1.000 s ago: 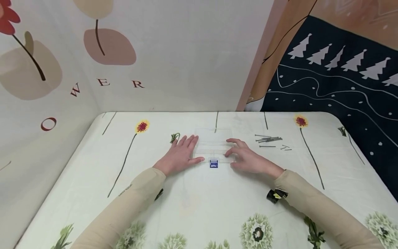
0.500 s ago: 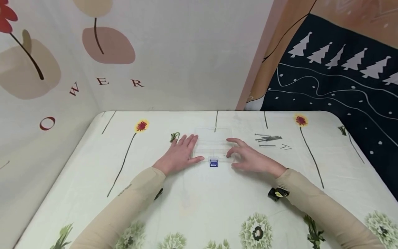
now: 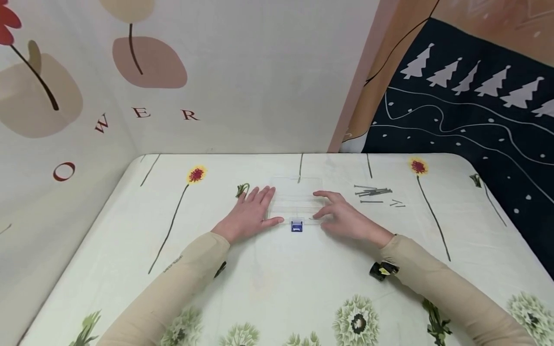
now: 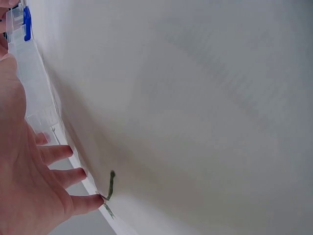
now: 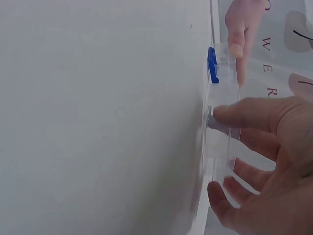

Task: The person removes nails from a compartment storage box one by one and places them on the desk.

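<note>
While head view shows nails (image 3: 373, 193) aside, both open hands, left (image 3: 251, 214) and right (image 3: 344, 217), flank the clear box (image 3: 296, 199).

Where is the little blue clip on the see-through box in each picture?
Head view: the blue clip sits at the middle of the clear box's near edge, between the left hand and right hand.
Left wrist view: top left corner, on the box edge.
Right wrist view: upper right of centre, near the left thumb.
Shared landmark: the clear box itself.
</note>
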{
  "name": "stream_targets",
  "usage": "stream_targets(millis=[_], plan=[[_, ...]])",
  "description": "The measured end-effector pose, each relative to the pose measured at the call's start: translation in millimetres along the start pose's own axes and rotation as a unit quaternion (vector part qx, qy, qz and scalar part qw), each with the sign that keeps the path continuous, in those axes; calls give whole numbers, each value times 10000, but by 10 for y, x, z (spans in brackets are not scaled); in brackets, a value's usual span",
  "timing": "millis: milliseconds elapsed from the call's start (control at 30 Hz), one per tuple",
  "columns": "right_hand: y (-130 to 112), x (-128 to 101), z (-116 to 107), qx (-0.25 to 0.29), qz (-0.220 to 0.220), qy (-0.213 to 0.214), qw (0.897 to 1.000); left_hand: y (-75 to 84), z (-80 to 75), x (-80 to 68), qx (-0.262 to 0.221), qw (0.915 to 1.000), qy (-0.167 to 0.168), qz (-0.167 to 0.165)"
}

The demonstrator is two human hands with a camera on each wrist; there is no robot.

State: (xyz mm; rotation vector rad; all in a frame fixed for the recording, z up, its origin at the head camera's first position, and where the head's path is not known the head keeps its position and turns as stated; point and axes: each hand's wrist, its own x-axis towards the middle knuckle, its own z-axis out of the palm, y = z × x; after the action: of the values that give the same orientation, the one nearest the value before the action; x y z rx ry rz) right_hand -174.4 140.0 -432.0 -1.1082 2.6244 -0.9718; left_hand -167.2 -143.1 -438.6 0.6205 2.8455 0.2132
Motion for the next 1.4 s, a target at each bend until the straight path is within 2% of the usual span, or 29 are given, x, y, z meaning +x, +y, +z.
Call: stream_targets(millis=[233, 600, 1067, 1400], plan=[[-72, 41, 52, -105, 162, 217, 9996, 3, -5, 9, 23, 10000, 18, -4], [-168, 80, 97, -264, 639, -104, 9976, 9, -16, -3, -11, 10000, 26, -33], [-174, 84, 131, -703, 657, -263, 9950, 7, -9, 1, -5, 10000, 29, -21], [-122, 62, 140, -4, 779, -146, 9969, 8, -3, 3, -2, 10000, -10, -41]])
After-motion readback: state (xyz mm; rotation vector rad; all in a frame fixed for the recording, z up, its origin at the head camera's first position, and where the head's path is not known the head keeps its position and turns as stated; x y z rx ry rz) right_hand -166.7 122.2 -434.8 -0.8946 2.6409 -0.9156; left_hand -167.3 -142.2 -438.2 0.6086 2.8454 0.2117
